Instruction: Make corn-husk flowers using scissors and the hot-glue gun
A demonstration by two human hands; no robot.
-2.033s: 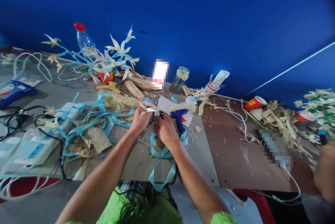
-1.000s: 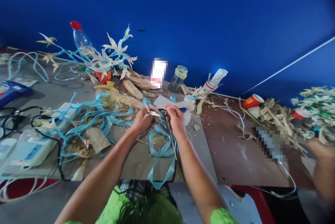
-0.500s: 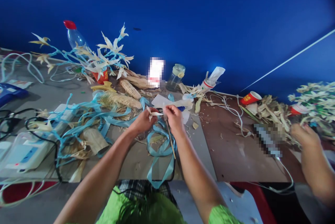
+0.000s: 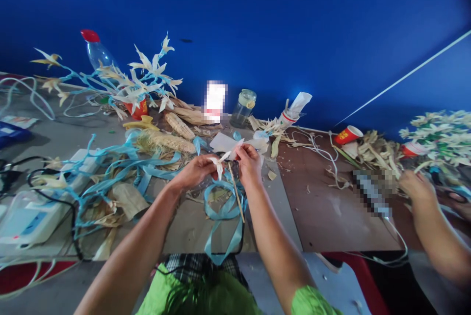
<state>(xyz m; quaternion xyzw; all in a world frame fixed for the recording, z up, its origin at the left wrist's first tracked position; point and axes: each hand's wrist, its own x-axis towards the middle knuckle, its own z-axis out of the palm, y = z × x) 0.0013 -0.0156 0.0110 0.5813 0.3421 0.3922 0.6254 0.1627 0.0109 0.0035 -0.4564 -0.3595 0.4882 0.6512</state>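
Note:
My left hand (image 4: 196, 170) pinches a small flower of pale husk petals (image 4: 220, 167) at the middle of the table. Close to its right, my right hand (image 4: 248, 160) has its fingers closed on one petal of the same flower, which stretches between both hands. Below them a thin stick (image 4: 236, 195) slants down beside a loop of light blue ribbon (image 4: 221, 212). Behind the hands lie white paper pieces (image 4: 224, 142). To the left are corn cobs (image 4: 179, 126) and tangled blue ribbon.
A husk-flower branch stands in a red cup (image 4: 138, 109) at the back left. A power strip (image 4: 42, 217) with cords lies left. A glass jar (image 4: 244, 109) stands behind. At the right are a phone (image 4: 371, 195), a tipped red cup (image 4: 348, 135) and another person's hand (image 4: 417, 187).
My right hand has moved slightly closer to the flower, whose petals now point differently, one up toward my right fingers. The view has shifted a little; the other person's hand has moved slightly left in view.

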